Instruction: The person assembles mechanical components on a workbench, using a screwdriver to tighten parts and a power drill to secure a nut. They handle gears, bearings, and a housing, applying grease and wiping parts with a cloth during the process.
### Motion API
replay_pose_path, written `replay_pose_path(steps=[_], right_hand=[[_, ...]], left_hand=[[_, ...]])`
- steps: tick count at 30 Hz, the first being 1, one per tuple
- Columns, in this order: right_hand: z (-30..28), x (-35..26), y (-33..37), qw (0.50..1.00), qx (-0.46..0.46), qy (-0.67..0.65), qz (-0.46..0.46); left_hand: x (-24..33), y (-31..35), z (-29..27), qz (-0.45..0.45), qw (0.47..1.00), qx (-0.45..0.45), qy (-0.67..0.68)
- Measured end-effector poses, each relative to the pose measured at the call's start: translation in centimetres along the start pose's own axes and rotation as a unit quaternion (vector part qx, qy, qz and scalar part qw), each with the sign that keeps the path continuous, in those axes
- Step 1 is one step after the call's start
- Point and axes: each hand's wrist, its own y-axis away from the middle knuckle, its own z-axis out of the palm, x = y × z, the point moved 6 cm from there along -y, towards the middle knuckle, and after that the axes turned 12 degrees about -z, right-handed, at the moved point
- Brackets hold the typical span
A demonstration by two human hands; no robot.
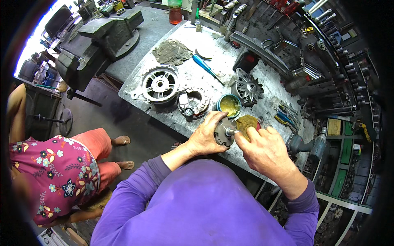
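Note:
My left hand [206, 137] grips a round grey metal rotor [224, 132] with a short shaft, held just above the workbench's near edge. My right hand [264, 151] has its fingertips at the shaft end, beside a lid [247, 121] smeared with yellow grease. Just beyond stands an open green tin of yellow grease [229, 105]. A grey alternator housing [159, 85], a part with windings [193, 103] and a finned dark housing [248, 87] lie further back on the bench.
A blue-handled screwdriver [205, 67] and a grey rag [172, 51] lie on the metal workbench [135, 88]. A large bench vise [100, 39] stands at left. Tools hang on the wall rack [328, 65]. A power drill [308, 145] rests at right. A person in floral clothing [61, 176] sits lower left.

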Motion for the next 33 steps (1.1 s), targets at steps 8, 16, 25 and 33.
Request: replay_pose_path(steps=[8, 16, 25, 33], right_hand=[[5.7, -2.7, 0.0, 0.991, -0.069, 0.032, 0.106], [5.6, -2.2, 2.9, 0.983, 0.038, 0.086, 0.157], [8.9, -2.8, 2.7, 0.975, 0.119, 0.022, 0.186], [11.4, -1.5, 3.8, 0.933, 0.194, -0.198, 0.230]], left_hand=[[0.1, -0.3, 0.2, 0.026, 0.999, 0.017, -0.011], [0.1, -0.7, -0.2, 0.012, 0.999, 0.029, -0.021], [-0.1, -1.0, -0.1, -0.006, 0.999, 0.030, -0.023], [-0.1, -1.2, -0.5, -0.031, 0.999, 0.035, -0.025]])
